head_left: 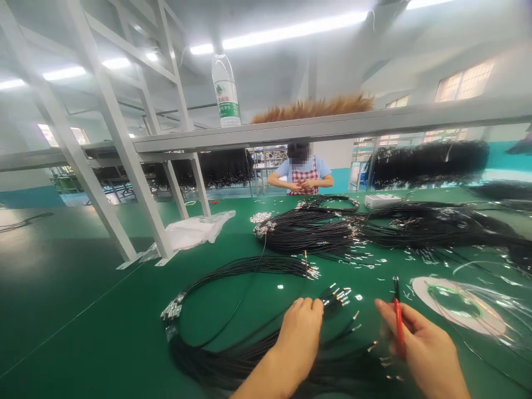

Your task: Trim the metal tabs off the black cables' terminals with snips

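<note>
- The head view looks from the wearer's own eye level, forward and down over the green table
- Both the left grip and right grip sit close to it, low in the picture, with forearms entering from the bottom edge
- It takes in a wide field, reaching past the shelf to a person facing it across the table and up to the ceiling lights

Green table, black cables, red handle
</note>
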The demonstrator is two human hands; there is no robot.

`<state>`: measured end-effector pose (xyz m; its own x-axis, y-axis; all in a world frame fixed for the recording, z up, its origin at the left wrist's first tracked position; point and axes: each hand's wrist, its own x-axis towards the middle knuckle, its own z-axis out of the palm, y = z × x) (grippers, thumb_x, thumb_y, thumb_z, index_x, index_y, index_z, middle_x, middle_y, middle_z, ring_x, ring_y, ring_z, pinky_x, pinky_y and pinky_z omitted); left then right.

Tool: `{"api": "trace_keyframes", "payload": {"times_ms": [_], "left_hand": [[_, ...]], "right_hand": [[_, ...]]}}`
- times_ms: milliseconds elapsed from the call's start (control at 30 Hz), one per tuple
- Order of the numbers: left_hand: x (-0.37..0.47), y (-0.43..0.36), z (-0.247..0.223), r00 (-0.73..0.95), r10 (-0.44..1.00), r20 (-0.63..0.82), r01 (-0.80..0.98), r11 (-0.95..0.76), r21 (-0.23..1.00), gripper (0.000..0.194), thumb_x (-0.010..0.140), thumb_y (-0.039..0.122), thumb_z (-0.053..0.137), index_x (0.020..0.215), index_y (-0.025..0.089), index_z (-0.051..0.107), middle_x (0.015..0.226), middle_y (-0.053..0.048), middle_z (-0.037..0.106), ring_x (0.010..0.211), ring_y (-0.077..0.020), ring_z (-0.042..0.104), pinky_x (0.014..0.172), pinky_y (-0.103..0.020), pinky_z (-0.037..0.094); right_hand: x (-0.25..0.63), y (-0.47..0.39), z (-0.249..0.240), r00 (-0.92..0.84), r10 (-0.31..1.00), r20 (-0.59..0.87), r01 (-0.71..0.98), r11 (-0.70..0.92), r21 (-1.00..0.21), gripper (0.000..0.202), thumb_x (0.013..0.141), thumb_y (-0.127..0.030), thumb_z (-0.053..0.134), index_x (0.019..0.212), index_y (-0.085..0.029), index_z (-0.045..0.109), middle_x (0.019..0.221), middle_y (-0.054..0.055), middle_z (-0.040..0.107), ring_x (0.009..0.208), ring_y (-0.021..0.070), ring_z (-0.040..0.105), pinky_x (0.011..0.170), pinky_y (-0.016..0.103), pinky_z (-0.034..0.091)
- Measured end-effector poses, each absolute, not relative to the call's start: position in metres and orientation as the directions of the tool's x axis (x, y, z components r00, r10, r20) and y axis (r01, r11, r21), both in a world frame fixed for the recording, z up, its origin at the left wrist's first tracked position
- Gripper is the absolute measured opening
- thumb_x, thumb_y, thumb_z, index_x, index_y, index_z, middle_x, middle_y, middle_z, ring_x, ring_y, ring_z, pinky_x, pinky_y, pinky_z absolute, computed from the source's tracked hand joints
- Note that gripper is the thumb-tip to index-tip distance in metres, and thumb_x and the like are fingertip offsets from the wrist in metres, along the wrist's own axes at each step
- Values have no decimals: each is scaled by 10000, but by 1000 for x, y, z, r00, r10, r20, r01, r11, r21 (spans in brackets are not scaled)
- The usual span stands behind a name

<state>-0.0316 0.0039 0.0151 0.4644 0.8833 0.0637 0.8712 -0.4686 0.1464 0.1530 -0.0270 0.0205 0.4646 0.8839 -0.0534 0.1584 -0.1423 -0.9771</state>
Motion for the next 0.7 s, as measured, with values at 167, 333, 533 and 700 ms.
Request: {"api": "trace_keyframes", "payload": {"times_ms": [167,333,533,700], "left_hand": [[-32,5,14,428,899,96,858,-437,269,368,754,-4,365,1021,182,537,1013,-63,601,895,-201,558,828,-300,437],[-24,3,6,539,839,76,818,-543,190,355,769,-3,359,1018,158,555,1002,-88,624,963,-239,538,910,-366,410],[-22,8,4,436,893,112,813,-444,376,360,764,-27,344,994,151,557,956,-92,614,899,-213,538,861,-340,409],[-26,9,17,251,960,123,566,-248,786,341,732,-15,420,1001,158,539,880,-39,577,732,-134,533,661,-245,406]], "right_hand": [[154,-24,15,471,877,-93,-5,-103,-995,456,606,-625,674,718,-185,634,469,-31,554,382,120,439,364,241,327],[151,-24,9,438,896,-69,-22,-66,-998,424,650,-600,673,642,-185,588,466,-35,541,384,94,407,384,223,305],[147,-27,16,434,894,-108,-55,-93,-994,456,605,-628,689,601,-192,559,458,-36,534,366,94,408,348,213,303],[147,-25,16,422,900,-108,-125,-61,-990,467,558,-601,745,693,-173,616,448,-30,551,370,90,411,354,204,307]]}}
